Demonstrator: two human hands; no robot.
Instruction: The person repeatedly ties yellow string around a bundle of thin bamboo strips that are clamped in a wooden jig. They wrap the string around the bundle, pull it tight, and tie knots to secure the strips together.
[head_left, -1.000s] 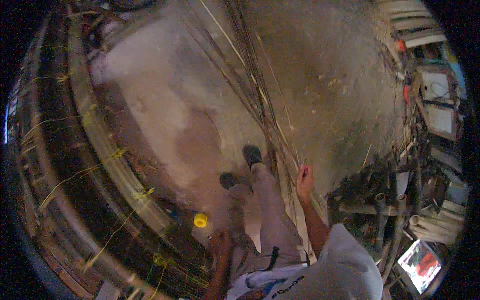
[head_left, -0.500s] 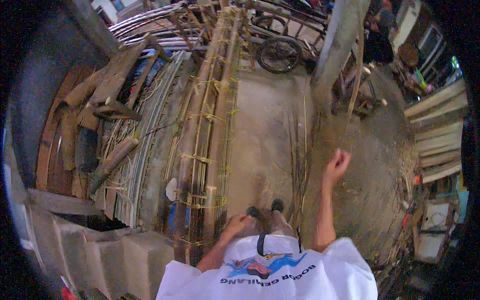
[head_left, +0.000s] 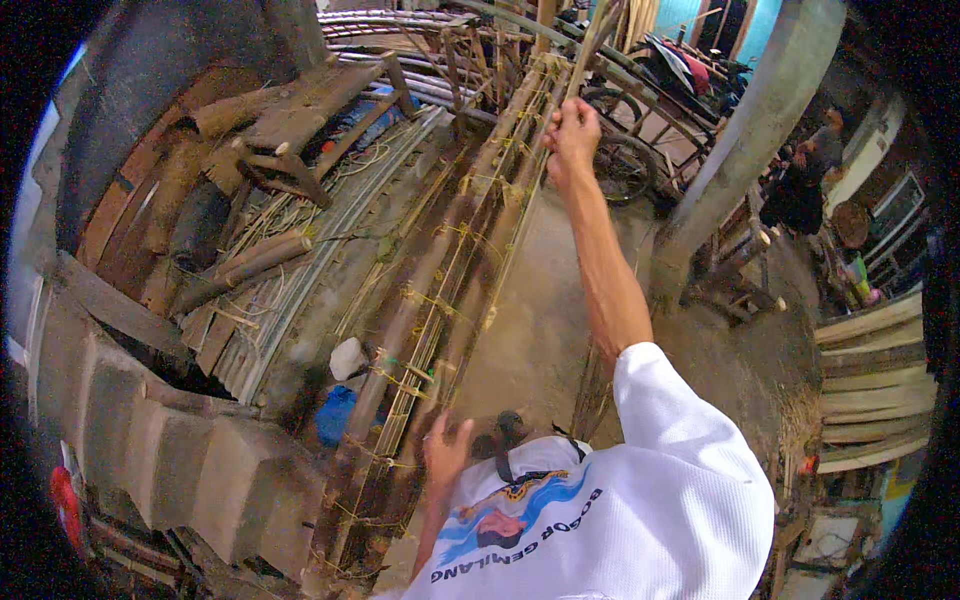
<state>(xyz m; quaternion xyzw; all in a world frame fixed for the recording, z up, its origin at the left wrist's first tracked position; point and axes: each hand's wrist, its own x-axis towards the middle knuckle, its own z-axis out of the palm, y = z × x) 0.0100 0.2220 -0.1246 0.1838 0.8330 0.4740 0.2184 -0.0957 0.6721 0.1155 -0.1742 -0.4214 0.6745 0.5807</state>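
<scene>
A long bundle of brown poles and thin strips (head_left: 425, 290), tied at intervals with yellow cord, runs from the near left toward the far middle. My right hand (head_left: 573, 140) is stretched out beside its far end, the fingers closed round a long thin bamboo strip (head_left: 588, 65). That strip rises past my fist toward the top edge; its lower course along the bundle is hard to follow. Close to the bundle's near right side, my left hand (head_left: 447, 445) has its fingers apart and nothing in it. Whether it touches the bundle, I cannot tell.
A concrete pillar (head_left: 755, 120) stands at the far right, with a bicycle wheel (head_left: 625, 170) beyond the bundle. Wooden stools, logs (head_left: 250, 268) and corrugated sheets (head_left: 235, 490) are on the left. A blue bag (head_left: 335, 415) lies beside the bundle. A person (head_left: 815, 165) is at the far right.
My right hand has swung forward and left with the strip, from over the floor to the bundle's far end. My left hand has shifted slightly left. The whole view has turned to the right.
</scene>
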